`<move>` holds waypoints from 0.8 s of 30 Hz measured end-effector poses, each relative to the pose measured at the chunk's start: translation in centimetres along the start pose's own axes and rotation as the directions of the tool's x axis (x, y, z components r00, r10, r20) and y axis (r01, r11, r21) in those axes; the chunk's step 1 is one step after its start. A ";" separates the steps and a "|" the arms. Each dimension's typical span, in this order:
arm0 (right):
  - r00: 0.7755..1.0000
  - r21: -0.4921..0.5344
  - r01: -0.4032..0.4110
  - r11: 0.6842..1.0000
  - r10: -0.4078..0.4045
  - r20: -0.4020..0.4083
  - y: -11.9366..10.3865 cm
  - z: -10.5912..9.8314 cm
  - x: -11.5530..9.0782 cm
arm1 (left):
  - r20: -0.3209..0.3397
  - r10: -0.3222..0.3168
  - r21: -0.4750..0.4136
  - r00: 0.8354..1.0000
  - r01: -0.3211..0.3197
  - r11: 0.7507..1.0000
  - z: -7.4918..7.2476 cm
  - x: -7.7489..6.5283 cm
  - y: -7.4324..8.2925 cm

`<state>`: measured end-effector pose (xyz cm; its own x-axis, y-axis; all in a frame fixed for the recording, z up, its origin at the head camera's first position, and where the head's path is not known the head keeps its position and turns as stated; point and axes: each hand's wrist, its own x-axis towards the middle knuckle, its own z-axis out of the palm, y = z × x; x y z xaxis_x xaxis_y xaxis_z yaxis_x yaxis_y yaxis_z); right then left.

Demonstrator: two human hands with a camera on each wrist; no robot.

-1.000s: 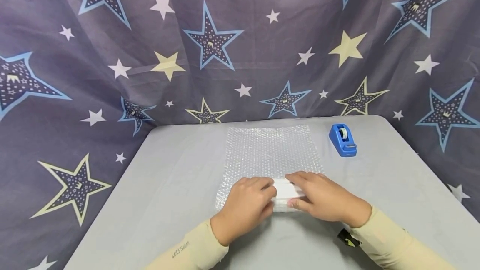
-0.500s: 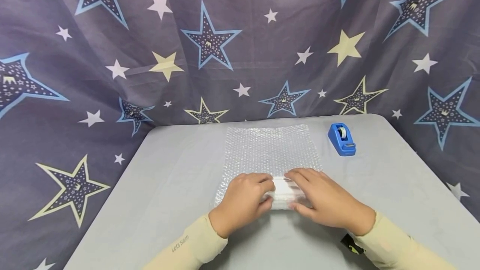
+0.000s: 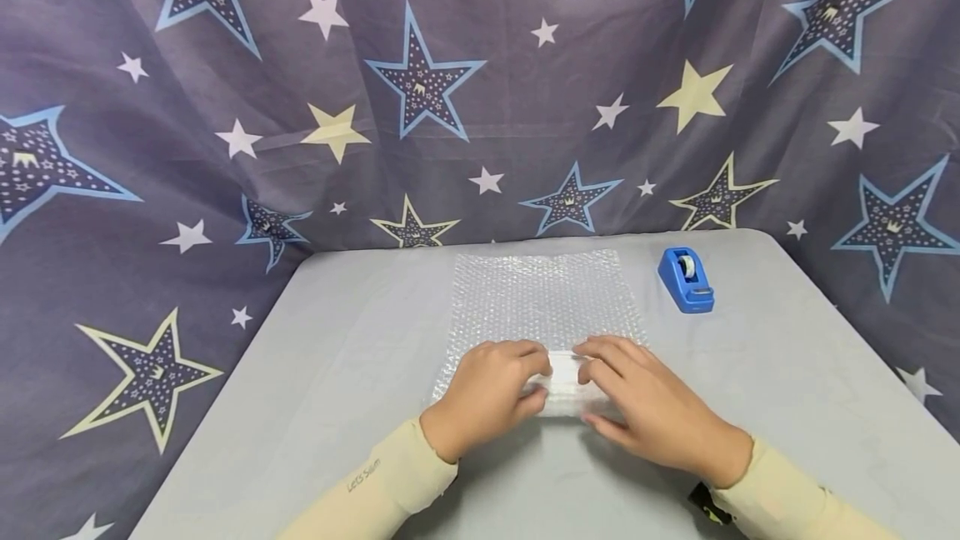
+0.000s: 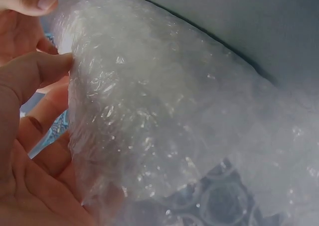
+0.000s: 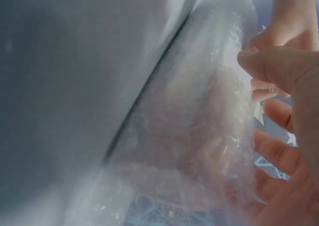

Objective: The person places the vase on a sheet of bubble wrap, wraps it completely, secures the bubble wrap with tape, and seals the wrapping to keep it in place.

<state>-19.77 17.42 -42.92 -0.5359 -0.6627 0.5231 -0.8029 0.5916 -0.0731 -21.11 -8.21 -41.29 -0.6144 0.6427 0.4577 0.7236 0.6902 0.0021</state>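
Note:
A sheet of clear bubble wrap (image 3: 543, 298) lies flat on the table, its near end turned over into a thick roll (image 3: 561, 407). Something smooth and white (image 3: 564, 368) shows at the top of this roll; its kind is hidden. My left hand (image 3: 487, 394) holds the roll's left part, thumb on the near side and fingers bent over the top. At the right part, my right hand (image 3: 648, 402) has bent fingers over the top and its thumb by the near edge. Both wrist views show thumb and fingers around the crinkled wrap (image 4: 134, 96).
A blue tape dispenser (image 3: 686, 280) with a tape roll stands at the back right, beyond the wrap. The grey-covered table (image 3: 315, 373) ends at a star-patterned curtain (image 3: 510, 107) behind and at both sides. A small dark tag (image 3: 708, 502) hangs near the right sleeve.
The roll has shifted slightly away from the person. My right hand's fingers have spread and its thumb has moved off the white top to the near edge. The left thumb has parted from the fingers.

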 end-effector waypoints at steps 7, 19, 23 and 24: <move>1.000 -0.010 0.030 0.999 -0.030 -0.003 0.1 0.4 -0.2 | 0.013 -0.006 -0.008 1.000 0.006 1.000 0.0 0.1 -0.1; 0.996 -0.033 0.061 0.998 -0.063 -0.071 0.2 0.9 0.0 | 0.031 -0.010 -0.006 0.999 0.010 1.000 0.0 0.1 0.0; 0.992 -0.038 0.077 0.996 -0.080 -0.094 0.2 1.1 0.0 | 0.044 -0.022 -0.008 0.999 0.023 1.000 0.0 0.1 -0.1; 0.991 -0.041 0.080 0.996 -0.084 -0.102 0.2 1.1 0.0 | 0.046 -0.025 -0.006 0.999 0.025 1.000 0.0 0.1 -0.1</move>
<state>-20.25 17.04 -43.90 -0.4371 -0.6598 0.6113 -0.8319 0.5550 0.0042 -21.26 -8.18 -41.28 -0.6461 0.6400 0.4158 0.7098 0.7041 0.0192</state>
